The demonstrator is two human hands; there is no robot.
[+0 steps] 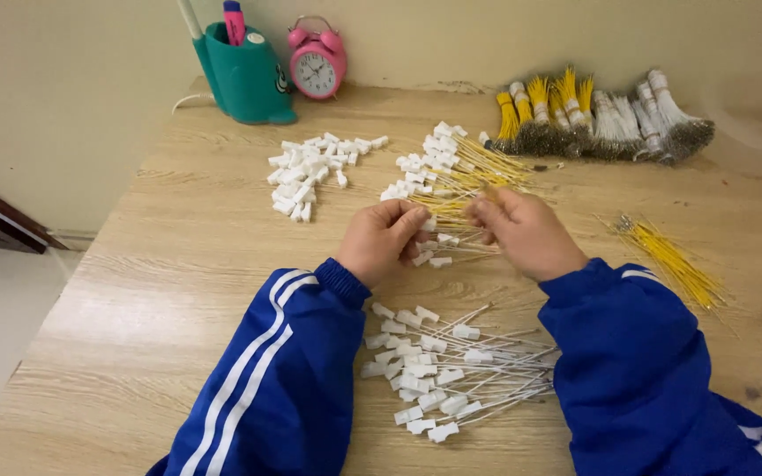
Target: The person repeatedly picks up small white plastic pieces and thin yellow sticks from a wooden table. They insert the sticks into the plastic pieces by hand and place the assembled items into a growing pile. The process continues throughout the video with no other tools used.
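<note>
My left hand (381, 238) and my right hand (526, 231) meet over the middle of the wooden table (178, 256), fingers pinched together on a thin yellow wire with a small white plastic connector (431, 223) between them. Just beyond the hands lies a heap of yellow wires with white connectors (447, 172). Close to me, between my blue sleeves, lies a pile of white wires with connectors (451, 370). A heap of loose white connectors (310, 172) lies to the far left of the hands.
Bundles of yellow and white wires (601, 119) lie at the back right. Loose yellow wires (676, 264) lie right of my right arm. A teal pen holder (244, 75) and a pink alarm clock (317, 60) stand by the wall.
</note>
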